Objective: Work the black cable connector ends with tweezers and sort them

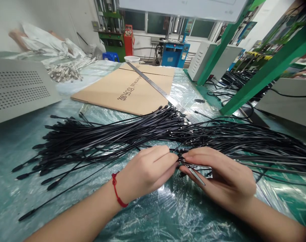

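My left hand [150,166], with a red cord bracelet [115,188] at the wrist, has its fingertips pinched on the small dark end of a black cable [180,158]. My right hand [226,171] meets it from the other side, thumb and fingers closed. A thin, flat metal tool with a narrow tip [197,176] sticks out between them; its full shape is hidden. Just beyond both hands lies a bundle of black cables [112,134] with plugs at its ends. A second bundle of black cables [243,137] stretches off to the right.
Clear plastic film covers the green table [153,215]. Behind the cables, a long steel ruler [153,84] lies across a flat cardboard sheet [105,90]. A perforated metal box [19,87] stands at left, and a green post [264,74] rises at right.
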{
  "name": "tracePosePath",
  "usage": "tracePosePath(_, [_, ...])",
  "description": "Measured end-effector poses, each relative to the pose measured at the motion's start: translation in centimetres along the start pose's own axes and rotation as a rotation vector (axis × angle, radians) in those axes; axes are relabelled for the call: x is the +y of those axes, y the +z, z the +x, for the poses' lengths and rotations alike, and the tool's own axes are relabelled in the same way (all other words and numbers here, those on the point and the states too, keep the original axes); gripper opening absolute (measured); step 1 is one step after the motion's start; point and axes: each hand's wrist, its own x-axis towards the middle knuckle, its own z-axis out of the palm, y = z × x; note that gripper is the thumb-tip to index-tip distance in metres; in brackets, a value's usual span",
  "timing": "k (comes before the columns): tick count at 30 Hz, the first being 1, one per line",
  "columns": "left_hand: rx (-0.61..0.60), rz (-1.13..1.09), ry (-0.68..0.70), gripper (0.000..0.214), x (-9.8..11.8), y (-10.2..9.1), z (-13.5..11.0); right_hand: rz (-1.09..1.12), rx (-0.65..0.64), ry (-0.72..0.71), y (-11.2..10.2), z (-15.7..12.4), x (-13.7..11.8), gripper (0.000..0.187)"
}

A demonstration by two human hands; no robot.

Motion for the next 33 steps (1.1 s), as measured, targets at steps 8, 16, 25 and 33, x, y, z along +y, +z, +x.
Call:
tracePosePath(8, [-0.013, -0.019, -0.004, 0.011, 0.0, 0.2, -0.1, 0.027, -0.059, -0.037, -0.3, 0.2, 0.0, 0.032])
tracePosePath(16, [0.038, -0.106, -0.044, 0.01, 0.0, 0.2, -0.3, 0.121, 0.021, 0.029, -0.3, -0.3, 1.3, 0.033])
tracePosePath(25, [0.028, -0.095, -0.033, 0.01, 0.0, 0.4, -0.4, 0.065, 0.013, -0.097, -0.1, 0.5, 0.3, 0.033])
tracePosePath(33, [-0.018, -0.115, -0.05, 0.008, 0.0, 0.3, -0.5, 0.07, -0.002, -0.132, 0.1, 0.4, 0.3, 0.03])
